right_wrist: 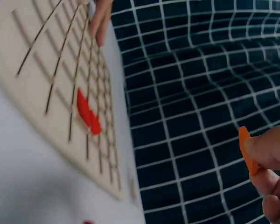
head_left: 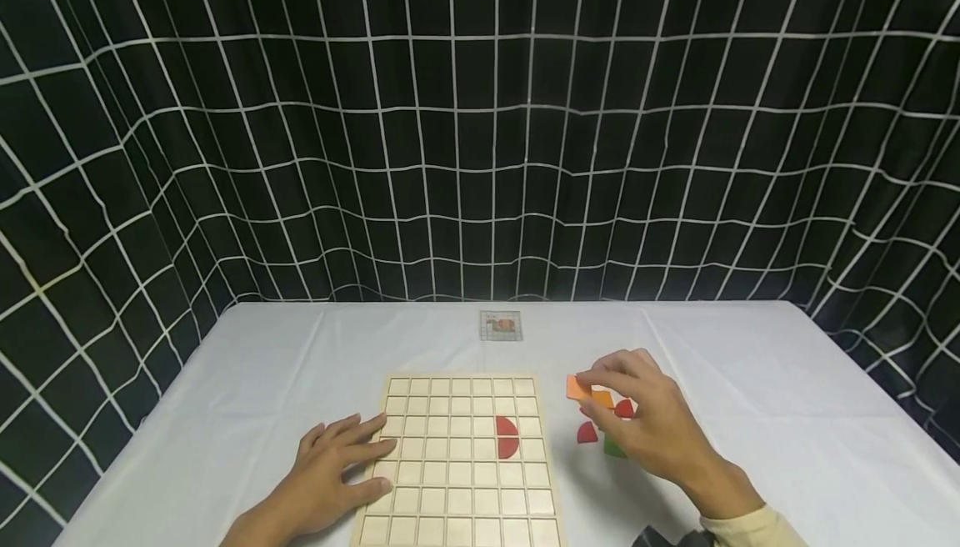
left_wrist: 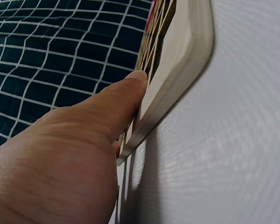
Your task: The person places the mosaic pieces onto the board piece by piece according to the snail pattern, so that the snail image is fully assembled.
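On the white table (head_left: 697, 338), near the person's edge of it, lies a pale grid board (head_left: 435, 476) divided by thin raised lines into rows of square cells. Two of those cells, one behind the other in the second column from the right, hold red quarter-circle pieces (head_left: 507, 447); their straight sides meet, and together they make a half disc bulging to the right.

Just to the right of the board is a small scatter of loose pieces: an orange piece (head_left: 603, 398), a red quarter (head_left: 587, 433), another red piece (head_left: 624, 407) and a green piece (head_left: 615, 446), some partly covered by the hand above them.

The right hand (head_left: 648, 422) reaches in over this scatter, thumb and fingertips pinching an orange tile (head_left: 573, 387) clear of the cloth, beside the board's right rim. The left hand (head_left: 326, 468) lies palm down at the opposite side, fingers extended and spread, tips and thumb resting on the board's left edge. Beyond the board sits a small picture card (head_left: 501, 326), and behind the table hangs a dark curtain (head_left: 472, 138) with white grid lines.
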Tool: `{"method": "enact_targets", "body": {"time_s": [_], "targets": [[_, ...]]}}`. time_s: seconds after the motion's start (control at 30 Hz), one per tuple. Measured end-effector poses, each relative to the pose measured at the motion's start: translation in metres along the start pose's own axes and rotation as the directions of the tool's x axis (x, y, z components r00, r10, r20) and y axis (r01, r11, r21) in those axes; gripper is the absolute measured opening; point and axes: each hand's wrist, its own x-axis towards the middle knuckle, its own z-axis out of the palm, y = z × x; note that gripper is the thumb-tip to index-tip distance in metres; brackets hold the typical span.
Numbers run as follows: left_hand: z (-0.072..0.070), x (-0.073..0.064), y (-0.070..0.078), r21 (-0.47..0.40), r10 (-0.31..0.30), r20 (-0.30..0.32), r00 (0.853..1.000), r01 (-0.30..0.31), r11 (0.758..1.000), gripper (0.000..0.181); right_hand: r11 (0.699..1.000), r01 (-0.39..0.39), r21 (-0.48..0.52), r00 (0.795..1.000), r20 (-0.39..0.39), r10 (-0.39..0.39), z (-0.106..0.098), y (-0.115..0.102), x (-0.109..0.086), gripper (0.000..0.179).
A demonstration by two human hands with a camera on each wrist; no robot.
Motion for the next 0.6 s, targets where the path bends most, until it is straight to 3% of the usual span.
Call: {"method": "enact_targets", "body": {"time_s": [0.33, 0.6], "targets": [[0.000, -0.001, 0.000, -0.007, 0.010, -0.005, 1.000, -0.010, 1.000, 0.057, 0.996, 0.009, 0.093, 1.000, -0.005, -0.008, 0.012, -0.022, 0.019, 0.026], [0.001, -0.001, -0.001, 0.002, 0.007, -0.007, 1.000, -0.007, 1.000, 0.058, 0.989, 0.096, 0.111, 0.994, -0.065, -0.089, 0.033, -0.031, 0.031, 0.031]]}}
